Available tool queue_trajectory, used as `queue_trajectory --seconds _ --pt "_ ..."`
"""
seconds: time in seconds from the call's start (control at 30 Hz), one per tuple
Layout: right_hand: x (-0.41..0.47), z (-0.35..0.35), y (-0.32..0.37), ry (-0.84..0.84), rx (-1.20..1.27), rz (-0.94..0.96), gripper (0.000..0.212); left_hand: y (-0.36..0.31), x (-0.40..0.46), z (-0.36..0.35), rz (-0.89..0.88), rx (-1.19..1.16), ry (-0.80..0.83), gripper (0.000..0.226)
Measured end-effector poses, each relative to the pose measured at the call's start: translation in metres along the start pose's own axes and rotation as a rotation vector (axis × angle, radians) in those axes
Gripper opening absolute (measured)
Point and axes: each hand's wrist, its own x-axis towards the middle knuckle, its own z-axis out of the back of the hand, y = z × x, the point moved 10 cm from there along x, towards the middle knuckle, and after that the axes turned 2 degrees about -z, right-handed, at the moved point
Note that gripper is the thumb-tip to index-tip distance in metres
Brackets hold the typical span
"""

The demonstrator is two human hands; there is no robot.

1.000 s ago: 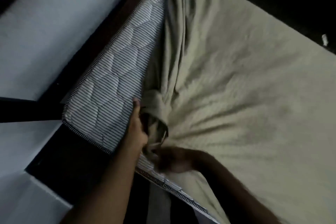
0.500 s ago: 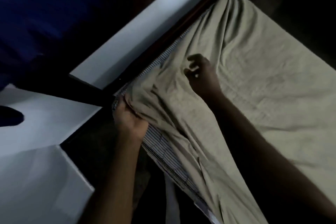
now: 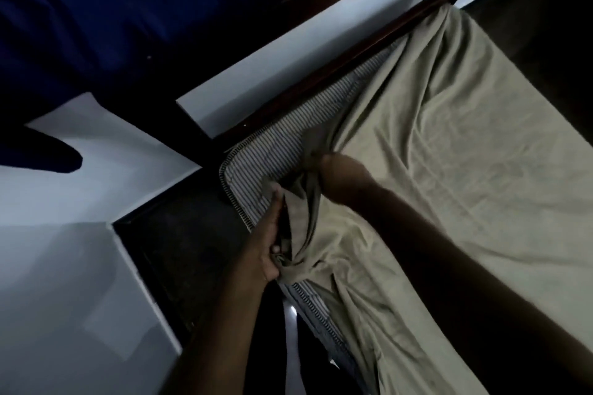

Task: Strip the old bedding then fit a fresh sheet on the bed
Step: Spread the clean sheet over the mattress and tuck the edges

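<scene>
Two hands were busy at one corner of the bed. The olive sheet (image 3: 449, 170) lay spread over most of the mattress (image 3: 256, 154), but the corner was bare, and the mattress showed its thin gray and white stripes there. The sheet was bunched into thick folds right beside that bare corner. The left hand (image 3: 269, 244) was at the edge of the mattress, and its fingers (image 3: 276, 248) were curled tight round a bunch of the sheet. The right hand (image 3: 337, 170) was pushed into the folds a little farther up, close to the left one. It looked blurry, and its fingers were hidden in the cloth, so I could not tell if they held the sheet. A dark wooden bed frame (image 3: 321, 74) ran along the far side of the mattress. White walls (image 3: 64, 298) stood beside the bed. The room was dim.
</scene>
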Motion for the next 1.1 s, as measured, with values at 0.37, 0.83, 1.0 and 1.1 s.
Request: queue_trajectory --seconds 0.37,0.83,1.0,1.1 --pt "-0.027 -0.046 0.000 0.410 0.503 0.089 0.060 -0.026 0.014 -0.008 -0.184 -0.556 -0.139 0.048" --pt "0.099 0.028 0.074 -0.178 0.157 0.045 0.046 -0.165 -0.093 0.089 -0.885 -0.139 -0.268 0.061" --pt "0.117 -0.037 0.114 0.046 0.285 0.140 0.062 -0.209 -0.109 0.079 -1.151 1.404 -0.669 0.023" --pt "0.119 -0.047 0.120 0.006 0.251 0.151 0.073 -0.210 -0.091 0.092 -1.192 1.581 -0.851 0.028"
